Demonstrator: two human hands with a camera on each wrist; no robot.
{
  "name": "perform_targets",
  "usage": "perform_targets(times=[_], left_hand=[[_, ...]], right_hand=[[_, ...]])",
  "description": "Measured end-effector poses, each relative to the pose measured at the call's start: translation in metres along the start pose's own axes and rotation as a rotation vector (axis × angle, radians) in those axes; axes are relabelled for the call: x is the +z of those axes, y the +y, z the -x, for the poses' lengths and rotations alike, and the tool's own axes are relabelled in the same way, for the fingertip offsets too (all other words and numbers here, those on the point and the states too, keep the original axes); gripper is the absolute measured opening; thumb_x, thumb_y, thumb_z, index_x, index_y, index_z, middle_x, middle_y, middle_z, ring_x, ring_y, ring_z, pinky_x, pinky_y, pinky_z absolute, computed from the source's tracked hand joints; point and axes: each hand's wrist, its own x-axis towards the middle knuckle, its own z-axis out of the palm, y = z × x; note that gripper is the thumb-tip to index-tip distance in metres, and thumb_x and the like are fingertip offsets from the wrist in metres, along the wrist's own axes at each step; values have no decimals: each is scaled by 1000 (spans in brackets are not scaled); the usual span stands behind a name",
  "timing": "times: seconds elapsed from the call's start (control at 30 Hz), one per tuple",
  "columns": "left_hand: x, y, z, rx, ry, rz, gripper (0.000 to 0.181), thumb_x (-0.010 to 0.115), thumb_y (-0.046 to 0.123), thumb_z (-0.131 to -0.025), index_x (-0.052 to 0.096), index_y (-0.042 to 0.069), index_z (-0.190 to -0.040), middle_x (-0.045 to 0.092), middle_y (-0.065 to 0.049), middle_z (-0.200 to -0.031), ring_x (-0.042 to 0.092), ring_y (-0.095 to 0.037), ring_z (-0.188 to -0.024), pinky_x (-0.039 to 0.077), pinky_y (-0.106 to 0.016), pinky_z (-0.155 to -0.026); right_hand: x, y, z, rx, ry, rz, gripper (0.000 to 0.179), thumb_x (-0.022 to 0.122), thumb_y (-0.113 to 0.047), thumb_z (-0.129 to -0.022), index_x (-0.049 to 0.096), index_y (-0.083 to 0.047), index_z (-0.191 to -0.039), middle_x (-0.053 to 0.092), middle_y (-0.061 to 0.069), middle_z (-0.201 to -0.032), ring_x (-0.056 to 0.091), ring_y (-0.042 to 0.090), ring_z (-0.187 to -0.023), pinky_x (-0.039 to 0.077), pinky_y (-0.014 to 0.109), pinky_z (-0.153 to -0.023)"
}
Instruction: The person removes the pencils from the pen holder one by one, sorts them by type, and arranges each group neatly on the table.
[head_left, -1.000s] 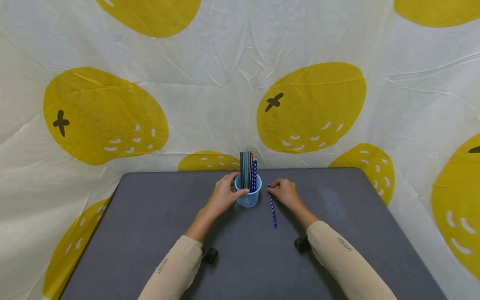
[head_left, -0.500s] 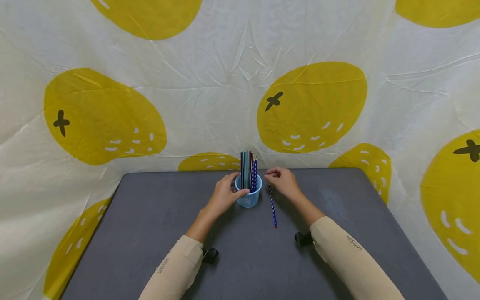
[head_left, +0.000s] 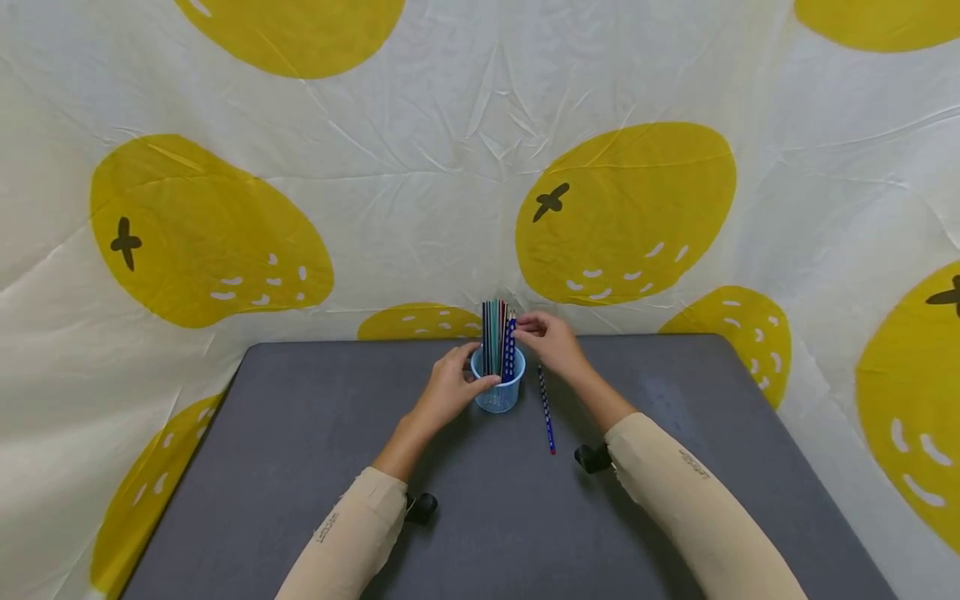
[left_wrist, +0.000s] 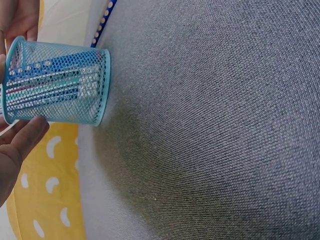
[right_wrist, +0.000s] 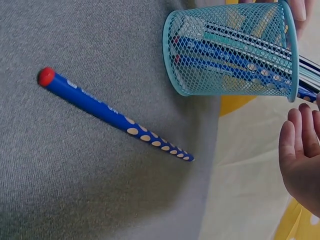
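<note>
A light blue mesh pencil cup (head_left: 498,400) stands upright near the table's far edge, filled with dark striped, teal and blue dotted pencils. My left hand (head_left: 447,386) grips it at the rim, thumb in front and fingers round the left side. My right hand (head_left: 553,343) has its thumb and fingertips right at the upper end of a blue dotted pencil (head_left: 510,350) in the cup; whether they pinch it I cannot tell. In the right wrist view, its other fingers (right_wrist: 296,132) extend beside the cup's rim. A loose blue pencil (right_wrist: 102,107) with a red end lies right of the cup.
The dark grey table (head_left: 315,450) ends just behind the cup. Behind it hangs a white cloth (head_left: 420,225) with large yellow fruit prints. A black wrist camera (head_left: 592,458) sits under the right sleeve, another camera (head_left: 422,508) under the left.
My right hand has left the loose pencil, which stays lying on the table, and has moved up and left to the pencils in the cup. The left hand has stayed on the cup.
</note>
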Motion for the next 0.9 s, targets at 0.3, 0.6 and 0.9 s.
perform_targets(times=[0.3, 0.6, 0.9], left_hand=[[1, 1, 0, 9, 11, -13, 72, 83, 37, -89, 54, 3, -146, 64, -18, -126, 70, -23, -93, 62, -35, -80], [0, 2, 1, 11, 15, -5, 72, 83, 36, -89, 54, 2, -146, 64, -19, -127, 70, -25, -96, 62, -36, -82], [1, 2, 0, -5, 14, 27, 72, 83, 33, -89, 54, 2, -146, 64, -19, -125, 70, -27, -99, 63, -37, -84]], right_hand=[[4, -5, -1, -12, 21, -1, 27, 70, -12, -99, 69, 4, -120, 73, 23, -111, 69, 34, -102, 58, 47, -93], [2, -7, 2, -20, 38, -5, 23, 70, -12, -99, 70, 4, -116, 73, 22, -107, 69, 33, -98, 58, 42, -88], [-13, -20, 4, 10, 35, -59, 26, 67, -15, -102, 66, 3, -122, 71, 21, -110, 69, 34, -99, 60, 41, -87]])
